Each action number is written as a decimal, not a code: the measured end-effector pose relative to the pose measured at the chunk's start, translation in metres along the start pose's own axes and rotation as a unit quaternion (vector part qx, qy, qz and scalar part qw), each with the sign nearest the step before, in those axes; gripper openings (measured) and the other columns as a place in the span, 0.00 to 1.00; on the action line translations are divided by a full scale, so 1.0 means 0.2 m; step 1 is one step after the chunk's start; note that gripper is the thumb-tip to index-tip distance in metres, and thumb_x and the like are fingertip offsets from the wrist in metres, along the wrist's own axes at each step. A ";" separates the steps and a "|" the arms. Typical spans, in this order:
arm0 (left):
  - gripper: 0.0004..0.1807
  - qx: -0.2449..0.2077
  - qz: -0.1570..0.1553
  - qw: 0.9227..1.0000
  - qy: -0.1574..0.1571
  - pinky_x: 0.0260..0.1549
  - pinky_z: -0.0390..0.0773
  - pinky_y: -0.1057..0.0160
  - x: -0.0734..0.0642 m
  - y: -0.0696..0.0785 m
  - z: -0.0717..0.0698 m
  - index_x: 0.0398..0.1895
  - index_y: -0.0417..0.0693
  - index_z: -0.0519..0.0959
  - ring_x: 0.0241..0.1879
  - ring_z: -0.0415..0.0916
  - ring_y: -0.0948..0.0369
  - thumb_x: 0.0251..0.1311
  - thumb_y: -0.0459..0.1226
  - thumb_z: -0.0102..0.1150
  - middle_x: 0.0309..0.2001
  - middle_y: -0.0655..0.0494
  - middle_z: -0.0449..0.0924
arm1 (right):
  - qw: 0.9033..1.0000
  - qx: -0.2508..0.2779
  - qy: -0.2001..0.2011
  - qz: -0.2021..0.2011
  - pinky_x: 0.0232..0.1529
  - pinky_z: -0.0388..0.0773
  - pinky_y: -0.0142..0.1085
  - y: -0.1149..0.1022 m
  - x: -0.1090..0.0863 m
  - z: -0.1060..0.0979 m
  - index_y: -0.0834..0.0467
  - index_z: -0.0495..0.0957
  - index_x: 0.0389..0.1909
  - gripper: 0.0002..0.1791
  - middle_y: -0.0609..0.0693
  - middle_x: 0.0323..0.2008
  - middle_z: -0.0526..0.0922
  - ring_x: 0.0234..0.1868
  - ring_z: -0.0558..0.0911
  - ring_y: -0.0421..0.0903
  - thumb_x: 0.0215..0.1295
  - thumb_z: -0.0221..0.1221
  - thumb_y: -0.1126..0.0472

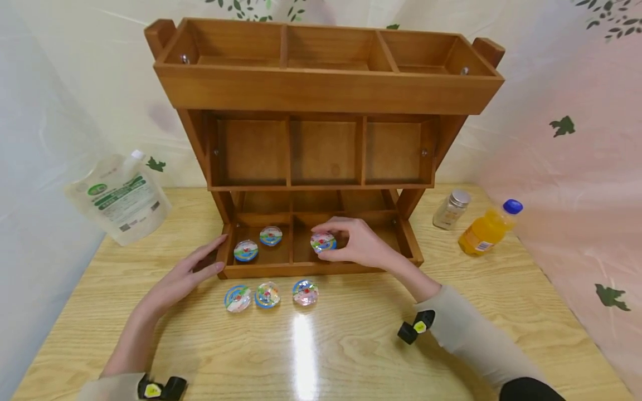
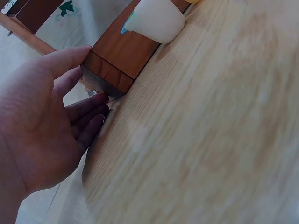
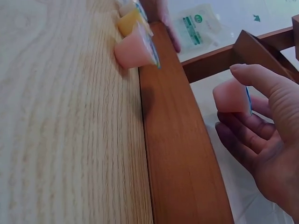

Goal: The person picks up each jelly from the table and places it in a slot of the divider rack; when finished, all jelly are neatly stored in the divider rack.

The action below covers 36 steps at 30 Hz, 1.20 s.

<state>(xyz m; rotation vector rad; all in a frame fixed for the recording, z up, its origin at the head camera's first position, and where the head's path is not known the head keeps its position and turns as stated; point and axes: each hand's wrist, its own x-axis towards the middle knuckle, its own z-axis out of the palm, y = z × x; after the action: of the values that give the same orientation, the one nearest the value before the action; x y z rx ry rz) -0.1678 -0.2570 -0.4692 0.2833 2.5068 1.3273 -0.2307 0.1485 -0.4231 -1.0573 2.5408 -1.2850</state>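
My right hand [image 1: 358, 242] pinches a pink jelly cup [image 3: 231, 96] between thumb and fingers, over the bottom tier of a brown wooden shelf [image 1: 321, 89], just right of a divider. The cup's printed lid faces up in the head view. My left hand [image 1: 180, 278] is at the shelf's lower left end, its relaxed fingers touching the corner block [image 2: 107, 72]. Two jelly cups, one nearer [image 1: 246, 251] and one farther back [image 1: 271, 236], sit in the bottom left compartment. On the table before the shelf stand a white cup [image 1: 238, 299], a yellow cup [image 1: 267, 295] and a pink cup [image 1: 305, 293].
A white refill pouch [image 1: 122, 200] stands left of the shelf. To the right are a glass shaker with a metal cap [image 1: 451, 210] and an orange drink bottle with a blue cap [image 1: 489, 228]. The shelf's upper tiers overhang the bottom one.
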 end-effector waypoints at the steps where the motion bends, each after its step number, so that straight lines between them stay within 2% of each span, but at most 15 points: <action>1: 0.38 0.001 -0.001 1.000 0.000 0.71 0.49 0.23 0.00 0.00 0.00 0.83 0.72 0.50 0.82 0.41 0.35 0.75 0.54 0.52 0.85 0.48 0.45 | 1.000 -0.002 0.006 0.002 0.43 0.86 0.38 0.01 0.02 0.00 0.56 0.84 0.58 0.26 0.46 0.49 0.87 0.46 0.84 0.40 0.59 0.75 0.56; 5: 0.38 0.002 -0.003 1.000 0.000 0.71 0.50 0.23 0.00 0.00 0.00 0.83 0.72 0.50 0.82 0.41 0.35 0.75 0.54 0.53 0.85 0.48 0.45 | 1.000 -0.009 0.021 0.016 0.47 0.85 0.36 0.04 0.09 0.02 0.55 0.85 0.58 0.26 0.48 0.51 0.88 0.48 0.85 0.42 0.58 0.75 0.56; 10: 0.38 0.000 -0.003 1.000 -0.001 0.71 0.50 0.23 0.00 -0.01 0.00 0.83 0.73 0.50 0.82 0.41 0.35 0.75 0.54 0.52 0.85 0.48 0.44 | 0.999 -0.010 0.019 0.043 0.41 0.82 0.30 0.08 0.16 0.04 0.53 0.85 0.58 0.26 0.48 0.52 0.89 0.47 0.85 0.43 0.57 0.76 0.54; 16: 0.38 -0.002 -0.001 1.000 0.000 0.71 0.50 0.23 0.00 -0.01 0.00 0.83 0.72 0.50 0.82 0.41 0.36 0.75 0.54 0.53 0.85 0.49 0.45 | 0.998 -0.018 0.009 0.061 0.41 0.82 0.32 0.11 0.21 0.08 0.55 0.83 0.60 0.28 0.50 0.55 0.87 0.50 0.84 0.46 0.58 0.75 0.53; 24: 0.38 -0.002 0.003 1.000 -0.001 0.71 0.50 0.23 0.00 0.00 0.00 0.83 0.72 0.50 0.82 0.41 0.35 0.75 0.54 0.53 0.85 0.48 0.45 | 0.996 -0.048 -0.005 0.075 0.50 0.84 0.38 0.12 0.23 0.12 0.55 0.82 0.63 0.30 0.51 0.58 0.86 0.53 0.84 0.48 0.60 0.75 0.54; 36: 0.38 -0.007 0.010 1.000 0.000 0.71 0.49 0.23 0.00 0.00 0.00 0.83 0.68 0.51 0.82 0.40 0.35 0.76 0.52 0.53 0.85 0.47 0.45 | 0.986 -0.143 0.005 0.086 0.50 0.84 0.41 0.11 0.23 0.16 0.53 0.82 0.63 0.31 0.50 0.57 0.87 0.51 0.87 0.45 0.59 0.75 0.50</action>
<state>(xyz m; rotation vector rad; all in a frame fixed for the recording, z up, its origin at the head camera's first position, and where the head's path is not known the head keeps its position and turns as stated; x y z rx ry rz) -0.1681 -0.2572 -0.4697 0.3067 2.5005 1.3524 -0.2648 0.1065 -0.4502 -0.8503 2.8125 -0.9043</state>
